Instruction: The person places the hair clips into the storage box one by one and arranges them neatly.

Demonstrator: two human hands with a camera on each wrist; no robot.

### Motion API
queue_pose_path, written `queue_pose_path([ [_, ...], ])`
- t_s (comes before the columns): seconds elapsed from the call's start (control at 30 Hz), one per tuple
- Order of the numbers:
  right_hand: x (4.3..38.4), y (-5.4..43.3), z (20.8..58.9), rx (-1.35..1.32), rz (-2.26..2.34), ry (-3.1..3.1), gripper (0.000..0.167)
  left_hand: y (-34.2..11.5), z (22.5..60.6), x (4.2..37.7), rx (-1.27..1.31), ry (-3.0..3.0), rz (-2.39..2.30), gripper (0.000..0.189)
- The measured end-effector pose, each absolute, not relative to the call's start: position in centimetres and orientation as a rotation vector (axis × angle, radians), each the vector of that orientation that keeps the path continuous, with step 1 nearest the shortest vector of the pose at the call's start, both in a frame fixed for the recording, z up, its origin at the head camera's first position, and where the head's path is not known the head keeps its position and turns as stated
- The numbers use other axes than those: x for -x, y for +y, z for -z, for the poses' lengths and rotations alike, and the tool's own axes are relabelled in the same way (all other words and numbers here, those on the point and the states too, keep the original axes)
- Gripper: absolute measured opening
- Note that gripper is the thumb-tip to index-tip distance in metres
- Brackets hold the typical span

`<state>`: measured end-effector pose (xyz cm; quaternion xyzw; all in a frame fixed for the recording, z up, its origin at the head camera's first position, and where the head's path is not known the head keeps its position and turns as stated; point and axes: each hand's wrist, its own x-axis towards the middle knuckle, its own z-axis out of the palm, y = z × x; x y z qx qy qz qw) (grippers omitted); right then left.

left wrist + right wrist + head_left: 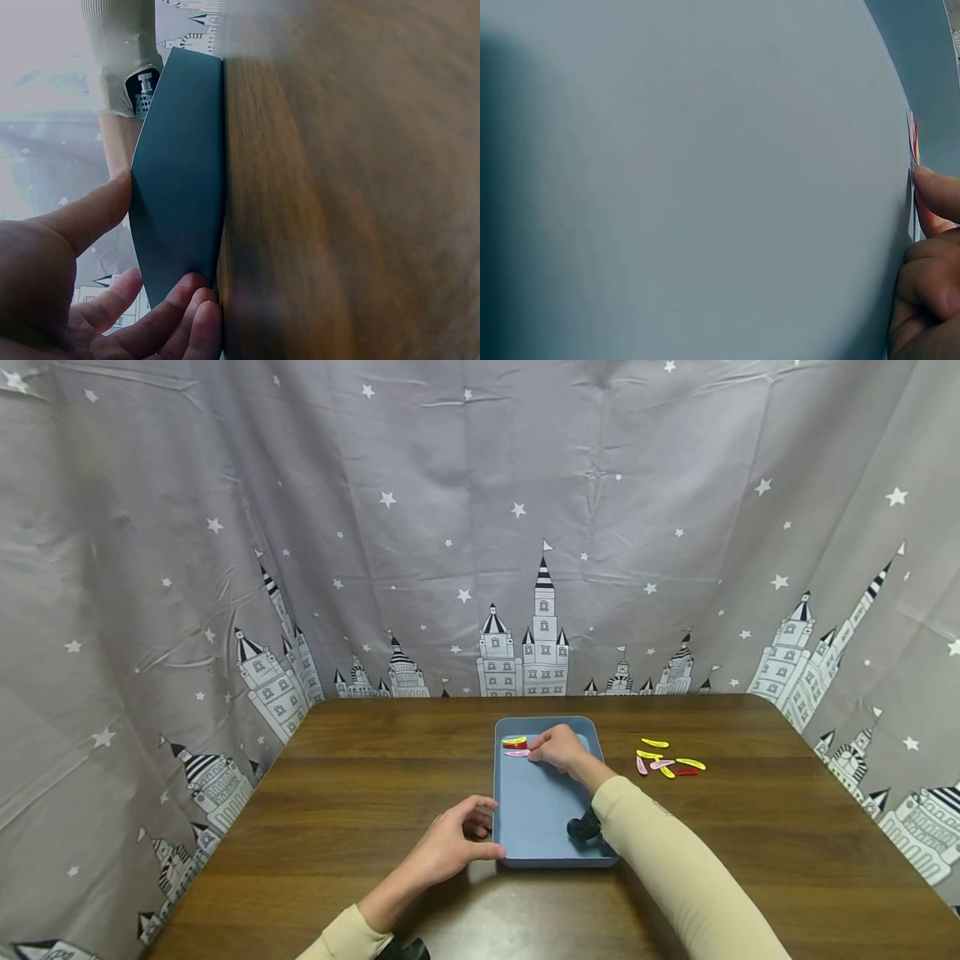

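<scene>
A blue rectangular tray lies on the table. At its far left inside are a yellow hair clip, a red hair clip and a pink hair clip, side by side. My right hand reaches into the tray and pinches the right end of the pink clip; the fingertips partly hide it. In the right wrist view, the thumb and fingers of that hand are close to the tray floor. My left hand rests at the tray's near left corner, its thumb on the rim and its fingers loosely against the side wall.
Right of the tray, several loose hair clips lie on the wooden table, among them a yellow clip, a red clip and a pink clip. A grey curtain with castles and stars hangs behind the table.
</scene>
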<state>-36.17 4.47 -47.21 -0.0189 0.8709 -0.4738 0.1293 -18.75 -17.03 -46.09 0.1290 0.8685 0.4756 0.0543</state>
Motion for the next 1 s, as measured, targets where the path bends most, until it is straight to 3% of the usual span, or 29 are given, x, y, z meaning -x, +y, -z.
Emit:
queue_pose_path([
  [1.0,35.85,4.38,46.84,0.049,1.368,2.526,0.010,-17.05,46.18,18.73,-0.396,2.629,-1.442,0.057],
])
